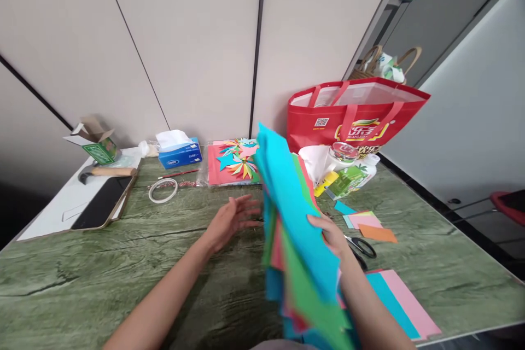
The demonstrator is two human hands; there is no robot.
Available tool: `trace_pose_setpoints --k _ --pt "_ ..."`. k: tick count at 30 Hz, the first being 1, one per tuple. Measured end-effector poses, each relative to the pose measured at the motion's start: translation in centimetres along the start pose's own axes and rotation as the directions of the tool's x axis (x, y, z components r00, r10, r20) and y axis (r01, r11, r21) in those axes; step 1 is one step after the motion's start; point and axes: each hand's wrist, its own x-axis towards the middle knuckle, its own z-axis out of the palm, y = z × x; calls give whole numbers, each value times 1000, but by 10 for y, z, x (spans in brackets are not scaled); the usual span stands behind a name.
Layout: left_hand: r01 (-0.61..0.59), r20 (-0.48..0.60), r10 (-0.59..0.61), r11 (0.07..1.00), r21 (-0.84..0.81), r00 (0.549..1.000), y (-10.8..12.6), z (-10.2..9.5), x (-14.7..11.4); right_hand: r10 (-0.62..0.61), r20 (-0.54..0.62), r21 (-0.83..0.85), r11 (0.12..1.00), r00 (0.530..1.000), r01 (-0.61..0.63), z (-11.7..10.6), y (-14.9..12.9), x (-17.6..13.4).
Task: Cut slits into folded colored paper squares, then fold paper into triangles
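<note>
A bundle of folded coloured paper (295, 213), with blue, green and pink sheets, is held up over the table by my right hand (330, 232). My right thumb or finger shows along its edge; the other fingers are behind it. The bundle's lower end is blurred. To its left, my left hand (233, 221) has its fingers spread and holds nothing, a little apart from the paper. Just behind my right wrist lies a pair of scissors (363, 247) with black handles, partly covered. Flat coloured sheets (404, 303) rest under and beyond my right forearm.
At the back are a red bag (315, 134), a blue tissue box (180, 154) and paper stars (238, 159) on a plastic packet. A tape roll (163, 191), hammer (109, 171) and phone (102, 202) lie left. Small paper pieces (375, 229) and a glue stick (327, 183) sit right.
</note>
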Motion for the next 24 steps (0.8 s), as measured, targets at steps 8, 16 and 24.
trace_pose_setpoints --k 8,16,24 --pt "27 -241 -52 994 -107 969 7 -6 -17 -20 26 -83 996 999 22 45 19 14" --pt "103 -397 -153 984 -144 905 -6 -21 -11 40 244 -180 984 969 5 51 24 9" --pt "191 -271 -248 957 -219 930 0 -27 -25 -101 197 -267 952 975 152 53 32 15"
